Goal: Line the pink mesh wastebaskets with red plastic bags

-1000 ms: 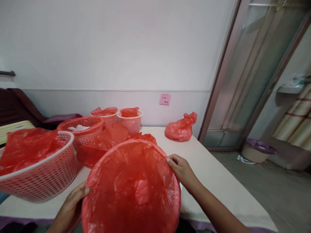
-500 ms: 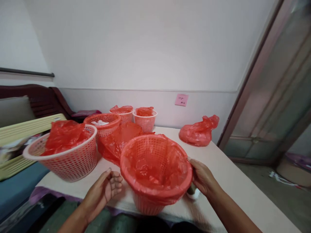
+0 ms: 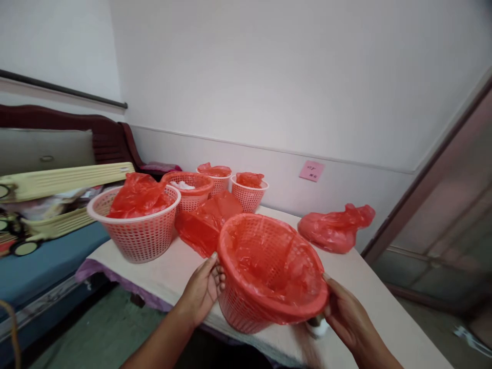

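Note:
A pink perforated plastic basket, lined with a red plastic bag folded over its rim, stands tilted at the table's near edge. My right hand grips the lined rim on the right. Beside the basket's left wall is my left hand, its fingers loosely curled and holding nothing; whether the fingertips touch the wall is unclear. Behind it a loose red plastic bag lies on the table. Partly hidden under my right hand is a small white-and-dark object I cannot identify.
On the white table stand a larger bag-filled basket, a basket with white pieces inside and two small baskets at the back. A knotted red bag lies by the wall. An open yellow suitcase rests on the bed at left.
The view has swung left, so things sit further right. My left hand has come closer to the basket's left side. My right hand still holds the rim.

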Demonstrator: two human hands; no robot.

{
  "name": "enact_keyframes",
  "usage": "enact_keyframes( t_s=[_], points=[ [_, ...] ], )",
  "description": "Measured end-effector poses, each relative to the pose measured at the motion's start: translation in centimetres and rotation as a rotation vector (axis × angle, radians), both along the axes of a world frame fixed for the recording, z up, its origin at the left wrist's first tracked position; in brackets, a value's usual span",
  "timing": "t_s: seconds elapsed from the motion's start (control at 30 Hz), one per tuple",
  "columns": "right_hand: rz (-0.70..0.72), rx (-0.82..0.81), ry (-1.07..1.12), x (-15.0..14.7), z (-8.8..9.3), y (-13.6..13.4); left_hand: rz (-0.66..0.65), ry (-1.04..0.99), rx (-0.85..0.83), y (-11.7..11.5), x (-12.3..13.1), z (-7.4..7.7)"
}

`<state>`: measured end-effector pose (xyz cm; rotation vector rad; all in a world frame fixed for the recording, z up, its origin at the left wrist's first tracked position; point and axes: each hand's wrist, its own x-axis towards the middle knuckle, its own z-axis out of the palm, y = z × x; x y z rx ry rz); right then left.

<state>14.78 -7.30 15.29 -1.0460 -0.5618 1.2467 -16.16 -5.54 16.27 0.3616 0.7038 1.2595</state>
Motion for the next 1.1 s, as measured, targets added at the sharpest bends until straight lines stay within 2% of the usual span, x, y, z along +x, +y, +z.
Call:
enact_keyframes(
  t_s=[0.17,0.3,0.47,0.53,0.63,0.7,0.77,0.8,0.87,0.93,1.0,1.1],
  points=[
    [0.029,-0.038,-0.020,0.2,0.1,-0.3,0.052,-0.017,0.012,1.9,-0.1,0.2],
    [0.047,-0.023,-0.025,-0.1,-0.1,-0.3,0.086,0.033,0.031,2.5,-0.2,-0.5],
    [0.040,-0.013,-0.023,-0.6,-0.5,0.1,0.079,0.217,0.097,2.3,-0.7,-2.1],
    [0.052,-0.010,0.004,-1.0,-0.1,0.0,0.101,0.313,0.134,2.2,-1.6,-2.2],
    [0.034,0.002,0.029,-1.8,0.8,-0.3,0.293,0.482,0.193,1.6,-3.5,-0.7],
    [0.017,0.015,0.027,-2.4,1.4,-0.6,0.445,0.586,0.285,1.0,-4.4,1.5],
    [0.021,0.043,0.017,-2.9,1.8,-0.9,0.454,0.684,0.425,0.1,-4.5,4.5],
    [0.023,0.061,0.010,-3.1,1.9,-1.1,0.390,0.797,0.541,-0.3,-4.0,6.0],
    [0.017,0.086,0.001,-3.5,1.8,-1.5,0.129,0.898,0.674,-1.0,-2.3,8.5],
    [0.014,0.096,0.005,-3.8,1.7,-2.0,-0.159,0.949,0.738,-1.3,0.2,9.8],
    [0.012,0.099,-0.001,-4.2,1.6,-2.7,-0.378,0.983,0.758,-1.3,3.0,9.7],
    [0.013,0.114,-0.033,-4.6,1.4,-3.9,-0.582,0.972,0.749,-1.1,6.4,7.1]
  ],
)
